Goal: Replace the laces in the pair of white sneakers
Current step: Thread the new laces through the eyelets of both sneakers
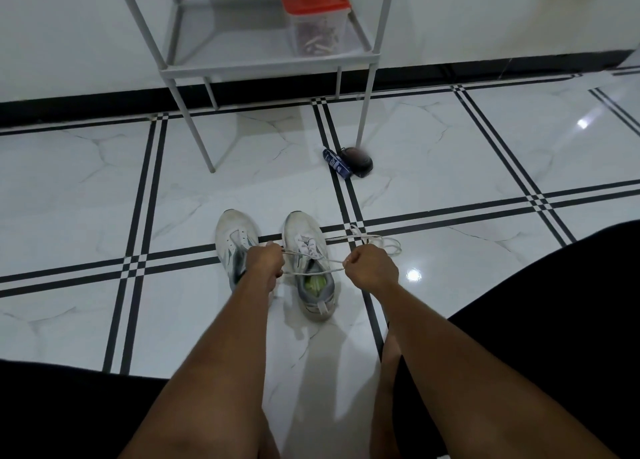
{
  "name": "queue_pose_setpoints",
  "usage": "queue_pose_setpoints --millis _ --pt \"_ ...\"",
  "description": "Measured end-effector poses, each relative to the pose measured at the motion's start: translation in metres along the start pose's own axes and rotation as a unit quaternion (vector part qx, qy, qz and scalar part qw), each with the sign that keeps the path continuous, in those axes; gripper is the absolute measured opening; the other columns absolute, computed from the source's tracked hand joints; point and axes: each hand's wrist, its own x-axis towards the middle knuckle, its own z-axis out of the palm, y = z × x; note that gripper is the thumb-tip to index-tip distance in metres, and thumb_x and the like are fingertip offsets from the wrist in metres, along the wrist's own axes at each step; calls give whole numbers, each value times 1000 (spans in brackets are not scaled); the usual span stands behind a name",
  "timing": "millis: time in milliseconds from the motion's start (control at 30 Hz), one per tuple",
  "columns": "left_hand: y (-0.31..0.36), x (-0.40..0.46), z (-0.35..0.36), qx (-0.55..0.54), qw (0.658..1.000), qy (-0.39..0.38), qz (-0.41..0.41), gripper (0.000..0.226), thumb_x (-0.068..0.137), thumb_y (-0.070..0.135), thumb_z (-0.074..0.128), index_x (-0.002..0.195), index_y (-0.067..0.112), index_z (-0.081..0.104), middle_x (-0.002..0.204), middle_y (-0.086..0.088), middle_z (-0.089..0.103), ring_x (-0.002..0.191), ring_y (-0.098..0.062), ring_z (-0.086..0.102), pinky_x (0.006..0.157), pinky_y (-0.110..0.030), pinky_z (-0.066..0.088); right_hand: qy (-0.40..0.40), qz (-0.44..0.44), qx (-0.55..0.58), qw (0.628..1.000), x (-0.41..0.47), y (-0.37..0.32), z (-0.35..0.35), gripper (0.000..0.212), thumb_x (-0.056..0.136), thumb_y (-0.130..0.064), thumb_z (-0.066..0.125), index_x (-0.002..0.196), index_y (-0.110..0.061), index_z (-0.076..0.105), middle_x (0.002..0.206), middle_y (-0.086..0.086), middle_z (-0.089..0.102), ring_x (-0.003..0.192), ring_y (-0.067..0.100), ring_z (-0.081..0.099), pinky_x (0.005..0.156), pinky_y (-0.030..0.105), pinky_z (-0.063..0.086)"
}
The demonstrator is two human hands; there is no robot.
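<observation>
Two white sneakers stand side by side on the tiled floor, toes pointing away from me. The left sneaker (232,237) is partly hidden behind my left hand (264,260). The right sneaker (310,264) has a white lace (313,266) threaded through its eyelets. My left hand grips one end of that lace just left of the shoe. My right hand (372,271) pinches the other end to the shoe's right. The lace stretches taut between both fists across the shoe's opening. A loose loop of lace (375,241) lies on the floor beyond my right hand.
A white metal shelf rack (270,64) stands ahead against the wall, holding a clear container with a red lid (314,15). A dark blue packet (336,163) and a small dark object (358,160) lie by the rack's right leg. My legs in black frame the bottom corners.
</observation>
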Motion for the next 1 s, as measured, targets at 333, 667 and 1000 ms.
queue_pose_setpoints --millis 333,667,1000 --pt "25 -14 -20 -25 993 -103 52 8 101 -6 57 104 -12 61 95 -29 71 76 -26 73 56 -26 63 -83 32 259 962 5 -4 -9 12 86 -6 76 94 3 78 86 17 78 63 17 68 55 26 50" --pt "10 -18 -22 434 856 -42 277 19 85 21 81 99 8 81 102 -10 77 101 -28 72 87 -33 55 -105 65 373 920 8 -17 -17 20 87 0 78 107 0 75 84 9 74 62 15 64 59 26 49" --pt "-3 -21 7 480 796 -120 350 60 82 45 81 136 26 64 136 -3 61 127 -27 56 104 -45 50 -147 64 417 895 5 -35 -18 11 104 -16 62 105 -18 74 114 -3 79 97 16 69 78 30 54"
